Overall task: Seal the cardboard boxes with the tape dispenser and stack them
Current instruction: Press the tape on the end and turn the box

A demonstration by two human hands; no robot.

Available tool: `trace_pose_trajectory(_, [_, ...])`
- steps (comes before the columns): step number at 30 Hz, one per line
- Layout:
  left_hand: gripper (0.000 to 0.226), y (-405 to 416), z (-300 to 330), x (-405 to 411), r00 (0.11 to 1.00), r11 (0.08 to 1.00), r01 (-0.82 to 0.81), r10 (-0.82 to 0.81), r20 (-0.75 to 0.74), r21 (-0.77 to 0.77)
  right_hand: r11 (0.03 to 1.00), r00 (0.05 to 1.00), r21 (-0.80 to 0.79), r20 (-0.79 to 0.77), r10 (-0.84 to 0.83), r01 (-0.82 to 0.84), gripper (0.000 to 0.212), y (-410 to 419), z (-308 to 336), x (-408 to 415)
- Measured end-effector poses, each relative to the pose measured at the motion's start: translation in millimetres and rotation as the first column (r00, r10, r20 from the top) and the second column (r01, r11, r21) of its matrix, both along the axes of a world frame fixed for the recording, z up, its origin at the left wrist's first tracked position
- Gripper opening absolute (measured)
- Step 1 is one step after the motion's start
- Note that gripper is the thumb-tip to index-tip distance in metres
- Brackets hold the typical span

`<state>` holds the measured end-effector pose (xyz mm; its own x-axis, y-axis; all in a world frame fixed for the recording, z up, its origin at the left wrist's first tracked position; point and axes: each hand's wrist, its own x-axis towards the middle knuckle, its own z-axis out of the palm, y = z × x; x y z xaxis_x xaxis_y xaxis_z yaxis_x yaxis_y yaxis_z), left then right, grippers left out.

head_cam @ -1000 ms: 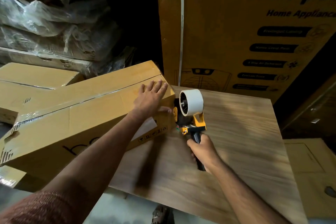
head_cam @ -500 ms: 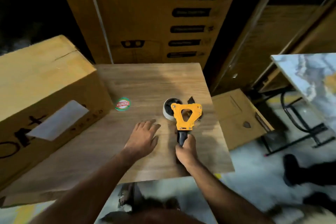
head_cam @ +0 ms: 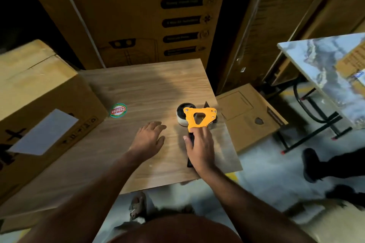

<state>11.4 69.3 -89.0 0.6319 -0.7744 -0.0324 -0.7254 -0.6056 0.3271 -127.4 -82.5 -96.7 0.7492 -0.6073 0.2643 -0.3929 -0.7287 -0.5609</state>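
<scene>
Head view is showing a tall printed carton (head_cam: pixel 138 16) standing upright behind the wooden table (head_cam: pixel 138 89). A cardboard box (head_cam: pixel 39 92) is lying on the left part of the table, with a white label (head_cam: pixel 44 132) on its near side. A smaller flat box (head_cam: pixel 246 114) is sitting on the floor just right of the table, and a marble-patterned tabletop (head_cam: pixel 324 73) is showing at the far right. The tape dispenser (head_cam: pixel 199 117) is lying on its side near the table's right edge. The right hand (head_cam: pixel 199 144) is resting over its black handle, fingers loosely bent; I cannot tell whether they are gripping it. The left hand (head_cam: pixel 148 138) is hovering beside it, fingers relaxed and spread. A round sticker (head_cam: pixel 118 110) is lying on the table between the box and the dispenser.
</scene>
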Motion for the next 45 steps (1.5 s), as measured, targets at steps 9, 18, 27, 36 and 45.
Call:
trace_pose_trajectory(9, [0.02,56,90,70,0.851,0.913,-0.234,0.358,0.383,-0.334,0.888,0.881,0.002,0.127,0.456,-0.46,0.024,65,57,112])
trace_pose_trajectory(18, [0.045,133,151,140,0.649,0.723,-0.652,0.687,0.325,-0.227,0.766,0.748,-0.138,0.162,0.643,-0.628,0.023,133,123,213])
trace_pose_trajectory(27, [0.104,122,149,180,0.738,0.732,-0.671,0.642,0.205,0.122,0.75,0.736,-0.112,0.143,0.662,-0.652,0.017,137,125,225])
trace_pose_trajectory(36, [0.097,122,143,152,0.798,0.817,-0.566,0.51,0.322,0.108,0.826,0.787,0.016,0.315,0.53,-0.563,0.024,119,127,213])
trace_pose_trajectory(45, [0.075,116,152,89,0.91,0.92,-0.368,0.386,0.15,-0.132,0.743,0.839,0.412,0.391,0.378,-0.527,0.05,110,148,258])
